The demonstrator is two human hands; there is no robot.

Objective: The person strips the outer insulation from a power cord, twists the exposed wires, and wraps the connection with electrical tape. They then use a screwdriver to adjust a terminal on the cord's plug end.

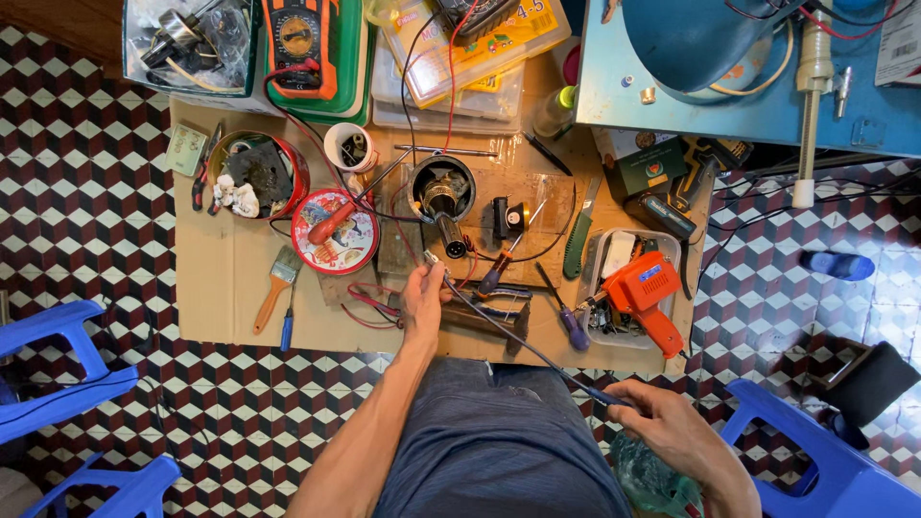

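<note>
Left hand (423, 299) is stretched out over the brown cardboard sheet (225, 278), fingers closed around the far end of a thin dark cable (508, 336), pinching it near a small metal tip. Right hand (662, 422) sits close to the body by the right knee, fist closed on the near end of the same cable. The cable runs taut and diagonal between both hands, above the grey shorts (499, 441).

Just beyond the left hand: a round black open motor housing (441, 189) with a metal shaft pointing toward the hand, and a red-handled screwdriver (496, 273) beside it. A red round tin lid (335, 231) lies left of the housing, a wooden-handled paintbrush (276, 283) further left. An orange soldering gun (645, 293) rests in a clear plastic tray (597, 251) to the right of the cable. An orange multimeter (300, 43) sits at the far edge of the work area. A green crumpled plastic bag (648, 480) lies under the right hand. Blue plastic stools (58, 369) stand on the checkered tile floor (86, 173).
</note>
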